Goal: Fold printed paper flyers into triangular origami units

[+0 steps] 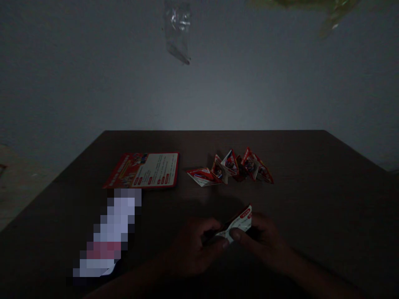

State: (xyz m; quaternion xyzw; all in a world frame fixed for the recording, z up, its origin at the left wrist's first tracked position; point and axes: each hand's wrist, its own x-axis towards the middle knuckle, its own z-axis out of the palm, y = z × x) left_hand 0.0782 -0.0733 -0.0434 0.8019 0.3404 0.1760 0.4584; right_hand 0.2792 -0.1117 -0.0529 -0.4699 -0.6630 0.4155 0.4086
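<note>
Between my hands, near the front middle of the table, is a folded piece of red and white printed paper [242, 222]. My left hand [199, 245] pinches its lower left end, thumb on the near side. My right hand [264, 241] holds its right part, with the thumb pressed on the white face and the fingers behind it. Beyond my hands stand several folded red and white paper pieces [229, 166] in a zigzag row. To the left lies a flat stack of red and white printed sheets [156, 170].
A blurred-out, bright oblong object [109, 236] lies at the left front of the dark table [299, 145]. Behind the table rises a grey wall, with a clear plastic bag [177, 31] on it and something yellowish at the top right.
</note>
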